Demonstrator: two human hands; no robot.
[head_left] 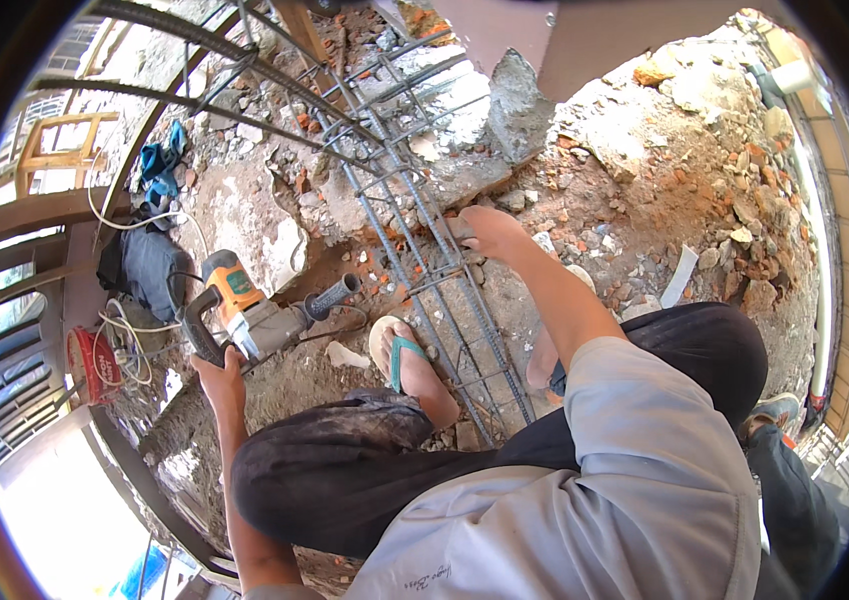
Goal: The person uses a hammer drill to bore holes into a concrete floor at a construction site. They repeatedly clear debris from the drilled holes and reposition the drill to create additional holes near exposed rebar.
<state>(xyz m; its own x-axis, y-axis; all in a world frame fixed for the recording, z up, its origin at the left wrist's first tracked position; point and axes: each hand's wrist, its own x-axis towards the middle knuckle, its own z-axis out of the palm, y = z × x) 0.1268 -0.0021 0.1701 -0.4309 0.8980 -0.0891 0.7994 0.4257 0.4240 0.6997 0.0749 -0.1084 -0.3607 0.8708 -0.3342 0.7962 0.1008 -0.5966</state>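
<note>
At the left, my left hand (222,376) is closed round the black rear handle of an orange and grey demolition hammer (260,318). The tool lies tilted over the rubble, its black side grip (333,296) pointing right. Ahead of me, my right hand (493,236) reaches down at the right side of a rebar cage (425,262). Its fingers are curled near the bars by a small greyish piece; what they hold is partly hidden. The cage runs between my sandalled feet, with the left sandal (394,352) beside it.
Broken concrete and brick rubble (685,190) covers the ground. Long bent bars (215,110) cross at upper left. A dark bag (150,268), a pale cable (128,335) and a red bag (93,366) lie left. Another person's leg (790,490) is at lower right.
</note>
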